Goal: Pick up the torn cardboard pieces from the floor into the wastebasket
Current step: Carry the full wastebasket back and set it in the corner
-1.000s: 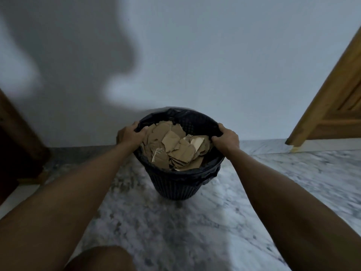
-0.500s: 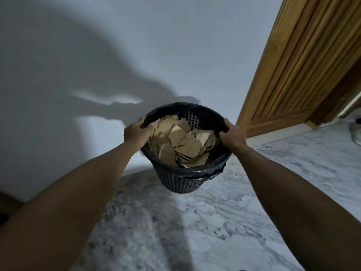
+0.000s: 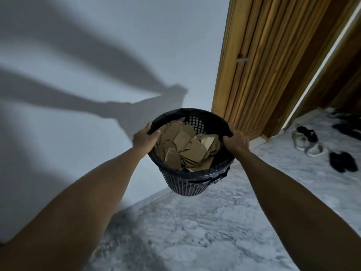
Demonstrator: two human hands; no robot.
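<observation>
Nearby, sandals [image 3: 307, 144] (beside door [image 3: 259, 61]) dot floor [image 3: 195, 231].

shoes [image 3: 312, 141] blurred, door [image 3: 273, 55] cut off

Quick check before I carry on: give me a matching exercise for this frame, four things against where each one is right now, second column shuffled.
Things:
1. wastebasket
2. torn cardboard pieces
3. left hand
4. sandals

Places:
A. gripping the wastebasket's left rim
B. on the marble floor by the wooden door
C. held up off the floor
D. piled inside the wastebasket

Pairs: 1-C, 2-D, 3-A, 4-B
</observation>
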